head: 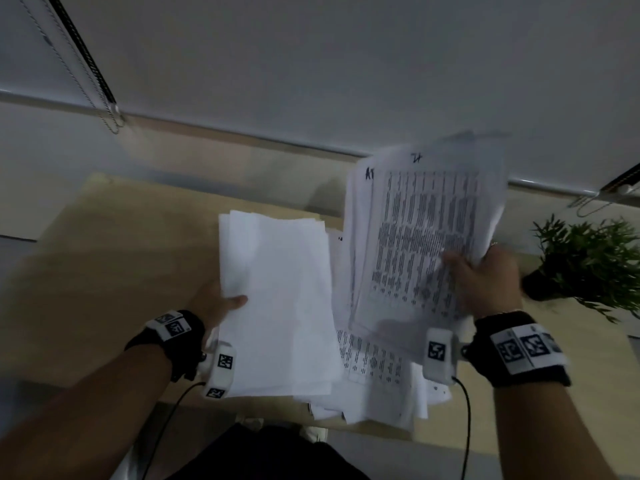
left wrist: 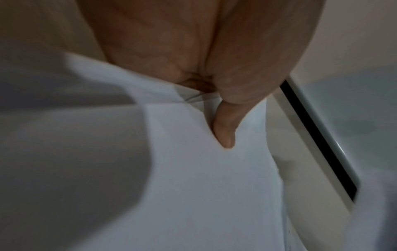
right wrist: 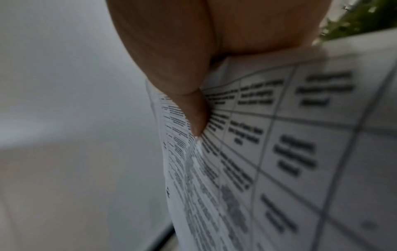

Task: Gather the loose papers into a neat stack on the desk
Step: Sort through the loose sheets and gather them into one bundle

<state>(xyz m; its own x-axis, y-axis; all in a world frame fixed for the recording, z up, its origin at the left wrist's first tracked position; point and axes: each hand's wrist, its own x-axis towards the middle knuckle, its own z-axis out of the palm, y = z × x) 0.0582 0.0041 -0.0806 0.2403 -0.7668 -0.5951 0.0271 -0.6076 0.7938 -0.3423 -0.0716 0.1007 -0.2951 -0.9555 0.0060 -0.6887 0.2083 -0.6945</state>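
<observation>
Left hand (head: 216,303) grips a bundle of blank white sheets (head: 277,299) at its left edge, thumb on top, held over the wooden desk (head: 114,258). Right hand (head: 485,278) pinches a bundle of printed table sheets (head: 422,237), thumb on the print, raised and tilted right of the blank bundle. More loose printed papers (head: 374,372) lie on the desk under both bundles. Potted plant (head: 588,258) stands right of the printed bundle.

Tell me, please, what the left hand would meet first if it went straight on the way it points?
Probably nothing new: the left hand already grips the blank sheets; beyond lie only bare desk and the wall, though depth is unclear.
</observation>
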